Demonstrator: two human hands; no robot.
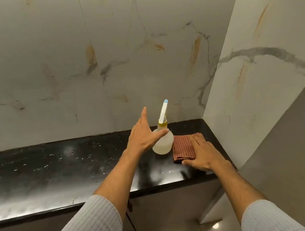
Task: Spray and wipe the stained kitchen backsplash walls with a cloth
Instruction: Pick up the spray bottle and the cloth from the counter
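A translucent spray bottle [163, 142] with a yellow collar and a white, blue-tipped trigger head stands on the black countertop [58, 162] near the right corner. My left hand [143, 135] is spread open just left of the bottle, thumb across its shoulder, fingers not closed around it. A folded red checked cloth [182, 147] lies flat beside the bottle on its right. My right hand [201, 153] rests palm down on the cloth's right half, thumb at its near edge. The marble backsplash wall [85, 56] shows orange-brown stains.
A second marble wall [255, 67] meets the backsplash at the right corner and also carries orange streaks. The countertop is glossy with small white specks. Its front edge runs across the lower frame, with dark cabinet fronts and a tiled floor below.
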